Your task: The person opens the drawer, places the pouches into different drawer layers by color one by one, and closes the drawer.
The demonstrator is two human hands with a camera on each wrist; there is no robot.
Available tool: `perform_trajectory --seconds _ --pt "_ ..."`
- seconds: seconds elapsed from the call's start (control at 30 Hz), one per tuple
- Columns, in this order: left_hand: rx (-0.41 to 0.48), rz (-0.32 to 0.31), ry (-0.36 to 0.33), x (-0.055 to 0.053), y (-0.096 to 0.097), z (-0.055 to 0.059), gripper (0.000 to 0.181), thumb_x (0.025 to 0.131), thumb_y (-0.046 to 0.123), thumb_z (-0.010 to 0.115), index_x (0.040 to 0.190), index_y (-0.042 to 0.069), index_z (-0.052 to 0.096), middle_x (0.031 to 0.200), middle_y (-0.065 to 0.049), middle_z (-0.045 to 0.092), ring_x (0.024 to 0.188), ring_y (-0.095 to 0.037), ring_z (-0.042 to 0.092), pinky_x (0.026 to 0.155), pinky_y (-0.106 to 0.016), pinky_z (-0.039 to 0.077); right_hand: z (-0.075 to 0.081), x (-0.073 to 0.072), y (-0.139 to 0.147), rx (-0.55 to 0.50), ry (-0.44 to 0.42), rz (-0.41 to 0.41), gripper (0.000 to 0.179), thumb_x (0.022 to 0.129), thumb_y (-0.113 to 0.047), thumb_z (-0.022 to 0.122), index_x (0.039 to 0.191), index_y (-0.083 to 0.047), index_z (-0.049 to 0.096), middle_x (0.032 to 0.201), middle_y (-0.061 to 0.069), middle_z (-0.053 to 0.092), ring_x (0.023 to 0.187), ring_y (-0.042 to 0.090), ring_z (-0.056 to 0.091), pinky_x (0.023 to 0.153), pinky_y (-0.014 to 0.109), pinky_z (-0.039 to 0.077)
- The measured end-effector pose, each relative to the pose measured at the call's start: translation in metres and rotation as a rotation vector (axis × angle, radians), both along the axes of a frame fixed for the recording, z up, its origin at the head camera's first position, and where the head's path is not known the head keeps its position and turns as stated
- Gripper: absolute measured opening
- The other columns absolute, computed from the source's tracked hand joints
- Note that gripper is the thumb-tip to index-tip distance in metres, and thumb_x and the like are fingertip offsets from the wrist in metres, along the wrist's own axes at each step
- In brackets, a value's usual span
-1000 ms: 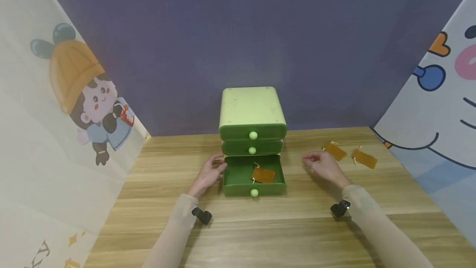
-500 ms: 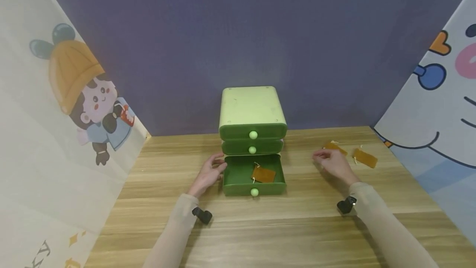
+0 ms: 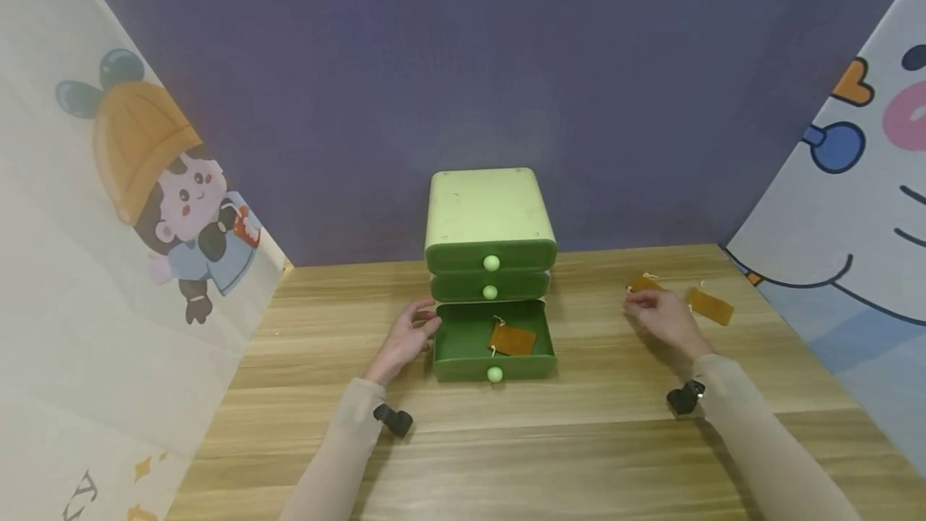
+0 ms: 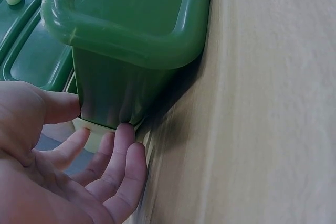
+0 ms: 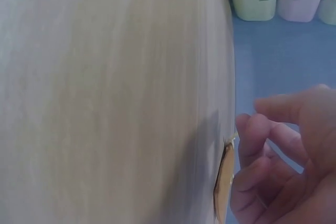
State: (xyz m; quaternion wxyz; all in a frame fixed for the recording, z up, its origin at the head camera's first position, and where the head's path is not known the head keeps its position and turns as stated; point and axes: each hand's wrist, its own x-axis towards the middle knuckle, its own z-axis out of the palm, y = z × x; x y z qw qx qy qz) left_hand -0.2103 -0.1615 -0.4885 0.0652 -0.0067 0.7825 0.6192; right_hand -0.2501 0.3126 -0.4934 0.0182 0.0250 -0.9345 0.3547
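A small cabinet [image 3: 488,203] has a pale green top and dark green drawers; its bottom drawer [image 3: 463,369] is pulled out. Inside that drawer lies an orange-brown drawstring pouch [image 3: 515,341]. My left hand [image 3: 403,342] is at the drawer's left side, fingers loosely bent near its wall [image 4: 105,93]; whether they touch it is hard to tell. Above a second pouch [image 3: 643,285], partly covering it, hovers my right hand [image 3: 667,320], with loosely curled fingers and nothing seen between them. The right wrist view shows this pouch [image 5: 224,174] beside the fingers. A third pouch [image 3: 710,306] lies farther right.
Two upper drawers [image 3: 521,286] with round pale green knobs are closed. The wooden table [image 3: 550,457] ends at a dark blue back wall [image 3: 347,143]. Cartoon-printed panels [image 3: 58,264] stand at both sides.
My right hand has moved right, away from the cabinet and over the nearer pouch on the table. The left hand, drawer and pouches stay in place.
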Motion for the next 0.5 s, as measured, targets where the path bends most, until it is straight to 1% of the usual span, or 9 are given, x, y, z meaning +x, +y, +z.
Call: perform_trajectory --seconds 0.07,0.13,0.2,0.33,0.5 --pt "0.004 -0.002 0.005 0.000 0.000 0.000 0.053 0.106 0.013 0.063 0.155 0.002 0.048 0.147 -0.030 0.055 0.114 -0.037 0.066 0.077 -0.033 0.056 0.000 0.000 0.002 0.032 0.011 -0.008 0.037 0.106 -0.028 0.066 0.126 0.003 0.074 0.122 0.027 0.075 0.108 0.041 0.072 0.087 0.044 0.058" --pt "0.007 -0.005 0.000 0.000 0.000 0.000 0.053 0.106 0.013 0.063 0.155 0.002 0.048 0.147 -0.030 0.055 0.115 -0.037 0.066 0.078 -0.032 0.056 0.001 -0.001 0.005 0.036 0.005 -0.015 0.038 0.106 -0.029 0.065 0.127 0.003 0.073 0.123 0.028 0.075 0.111 0.044 0.071 0.092 0.053 0.057" --pt "0.004 -0.007 -0.004 -0.001 -0.001 -0.001 0.053 0.106 0.013 0.063 0.156 0.002 0.047 0.148 -0.030 0.054 0.116 -0.037 0.066 0.078 -0.031 0.056 0.002 -0.001 0.007 0.038 -0.003 -0.026 0.040 0.106 -0.030 0.064 0.127 0.003 0.073 0.125 0.028 0.074 0.113 0.046 0.069 0.095 0.057 0.055" --pt "0.002 -0.010 -0.007 -0.002 -0.001 -0.002 0.052 0.106 0.013 0.063 0.155 0.002 0.047 0.148 -0.029 0.054 0.116 -0.036 0.066 0.077 -0.029 0.057 0.005 0.000 0.013 0.057 -0.025 -0.072 0.043 0.106 -0.033 0.062 0.129 0.002 0.072 0.128 0.028 0.072 0.116 0.048 0.068 0.095 0.059 0.054" --pt "0.003 -0.007 -0.009 -0.004 -0.003 -0.003 0.051 0.107 0.012 0.062 0.155 0.003 0.048 0.148 -0.029 0.055 0.114 -0.034 0.067 0.077 -0.029 0.056 0.007 0.001 0.020 0.066 -0.043 -0.120 0.043 0.105 -0.034 0.061 0.131 -0.002 0.072 0.131 0.027 0.071 0.117 0.049 0.067 0.092 0.058 0.054"
